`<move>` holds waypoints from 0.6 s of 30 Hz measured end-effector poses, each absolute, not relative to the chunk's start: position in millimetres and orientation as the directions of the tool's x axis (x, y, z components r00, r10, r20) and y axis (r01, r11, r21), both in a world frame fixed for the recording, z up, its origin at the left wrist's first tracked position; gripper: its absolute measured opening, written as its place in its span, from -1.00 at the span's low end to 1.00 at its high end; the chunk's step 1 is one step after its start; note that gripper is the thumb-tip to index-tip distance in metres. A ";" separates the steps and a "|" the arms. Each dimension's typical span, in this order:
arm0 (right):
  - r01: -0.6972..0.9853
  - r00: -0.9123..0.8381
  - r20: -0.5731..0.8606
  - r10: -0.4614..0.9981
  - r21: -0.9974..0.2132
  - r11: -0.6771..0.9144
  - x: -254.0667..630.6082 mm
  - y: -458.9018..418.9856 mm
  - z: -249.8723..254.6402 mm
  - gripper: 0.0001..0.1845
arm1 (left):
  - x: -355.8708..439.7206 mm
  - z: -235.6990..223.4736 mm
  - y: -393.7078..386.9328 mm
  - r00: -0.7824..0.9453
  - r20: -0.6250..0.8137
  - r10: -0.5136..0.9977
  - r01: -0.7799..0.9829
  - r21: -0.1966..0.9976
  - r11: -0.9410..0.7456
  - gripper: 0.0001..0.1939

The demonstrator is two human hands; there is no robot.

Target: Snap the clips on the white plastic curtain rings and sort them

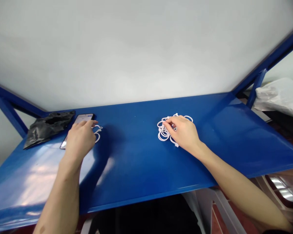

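Observation:
My right hand point(183, 131) rests on a pile of white loop-shaped cords point(164, 132) in the middle of the blue table point(136, 156), its fingers curled and pinching into the pile. My left hand point(80, 138) reaches over a smartphone point(81, 118) at the left. Its fingers are closed at a smaller bunch of white loops point(97, 132) lying just right of the phone. What the fingers actually grip is hidden under the hand.
A crumpled black plastic bag point(48, 126) lies at the table's far left corner. A white wall stands behind the table. Blue frame struts rise on both sides. A white plastic bag point(280, 96) sits on a surface to the right. White chair parts show below the front edge.

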State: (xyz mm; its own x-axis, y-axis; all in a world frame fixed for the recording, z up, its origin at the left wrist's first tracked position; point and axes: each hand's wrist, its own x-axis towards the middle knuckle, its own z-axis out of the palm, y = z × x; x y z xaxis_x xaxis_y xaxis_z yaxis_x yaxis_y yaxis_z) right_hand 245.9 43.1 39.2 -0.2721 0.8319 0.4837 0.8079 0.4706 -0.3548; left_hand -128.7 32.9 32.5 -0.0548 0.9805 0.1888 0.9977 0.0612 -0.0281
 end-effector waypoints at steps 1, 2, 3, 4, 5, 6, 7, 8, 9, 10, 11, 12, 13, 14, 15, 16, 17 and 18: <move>0.800 -0.289 0.492 0.821 -0.347 0.490 244.5 41.7 38.1 -0.75 | -129.2 31.1 32.2 -0.052 0.166 0.985 0.996 -0.064 0.063 -0.60; 0.790 -0.306 0.497 0.812 -0.343 0.508 243.2 40.3 37.2 -0.76 | -128.2 29.9 31.6 -0.046 0.138 0.989 0.995 -0.086 0.058 -0.62; 0.781 -0.322 0.498 0.805 -0.341 0.523 242.0 39.0 36.5 -0.76 | -125.9 28.8 31.3 -0.039 0.114 0.993 0.994 -0.095 0.050 -0.63; 0.775 -0.334 0.495 0.802 -0.339 0.533 240.7 37.8 35.9 -0.76 | -122.6 27.9 31.2 -0.034 0.102 0.994 0.995 -0.094 0.044 -0.63; 0.772 -0.347 0.490 0.800 -0.336 0.540 239.5 36.6 35.3 -0.76 | -118.4 27.1 31.5 -0.027 0.103 0.994 0.996 -0.082 0.035 -0.63; 0.768 -0.361 0.483 0.798 -0.332 0.548 238.3 35.4 34.7 -0.75 | -113.7 26.3 32.1 -0.014 0.117 0.993 0.998 -0.061 0.021 -0.63; 0.762 -0.376 0.479 0.793 -0.328 0.559 237.1 34.4 34.0 -0.75 | -108.6 25.8 32.7 0.003 0.142 0.990 1.000 -0.027 0.001 -0.64; 0.751 -0.394 0.481 0.783 -0.323 0.576 235.9 33.3 33.2 -0.75 | -103.1 25.6 33.3 0.021 0.176 0.984 0.999 0.020 -0.025 -0.65; 0.733 -0.416 0.487 0.768 -0.320 0.600 234.7 32.3 32.2 -0.75 | -97.3 26.0 33.6 0.047 0.204 0.978 0.994 0.086 -0.065 -0.66; 0.709 -0.442 0.493 0.749 -0.319 0.629 233.5 31.4 31.0 -0.76 | -91.3 27.3 33.3 0.077 0.222 0.972 0.979 0.167 -0.115 -0.67; 0.683 -0.467 0.500 0.729 -0.320 0.657 232.3 30.3 29.9 -0.77 | -85.2 29.3 32.4 0.110 0.223 0.969 0.951 0.259 -0.168 -0.68; 0.656 -0.489 0.507 0.710 -0.323 0.682 231.0 29.3 28.8 -0.78 | -79.0 32.0 30.6 0.155 0.201 0.967 0.904 0.365 -0.221 -0.68; 0.630 -0.508 0.514 0.690 -0.324 0.706 229.8 28.1 27.9 -0.80 | -72.9 35.2 28.1 0.199 0.164 0.966 0.845 0.471 -0.254 -0.67; 0.605 -0.525 0.520 0.674 -0.328 0.725 228.5 26.7 27.2 -0.81 | -67.0 38.6 25.1 0.247 0.109 0.963 0.780 0.568 -0.264 -0.66; 0.584 -0.539 0.523 0.660 -0.333 0.740 227.1 25.2 26.7 -0.81 | -61.4 41.8 21.9 0.305 0.056 0.951 0.713 0.649 -0.267 -0.65; 0.566 -0.550 0.523 0.651 -0.340 0.751 225.7 23.5 26.5 -0.81 | -56.4 44.5 18.7 0.356 0.015 0.934 0.652 0.713 -0.260 -0.65; 0.549 -0.561 0.519 0.645 -0.350 0.759 224.1 21.7 26.2 -0.80 | -52.0 46.4 15.8 0.396 -0.015 0.918 0.599 0.762 -0.246 -0.66; 0.532 -0.572 0.512 0.641 -0.363 0.765 222.5 19.9 26.0 -0.78 | -48.2 47.6 13.2 0.424 -0.031 0.905 0.551 0.802 -0.230 -0.66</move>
State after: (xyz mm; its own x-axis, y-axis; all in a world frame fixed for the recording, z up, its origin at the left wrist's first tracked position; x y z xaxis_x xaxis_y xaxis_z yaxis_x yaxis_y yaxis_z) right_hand 222.5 19.9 26.0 -0.5718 0.6408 0.5123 0.5319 0.7649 -0.3632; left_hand -48.2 13.2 47.6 0.4239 0.9051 -0.0315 0.5507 -0.2301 0.8023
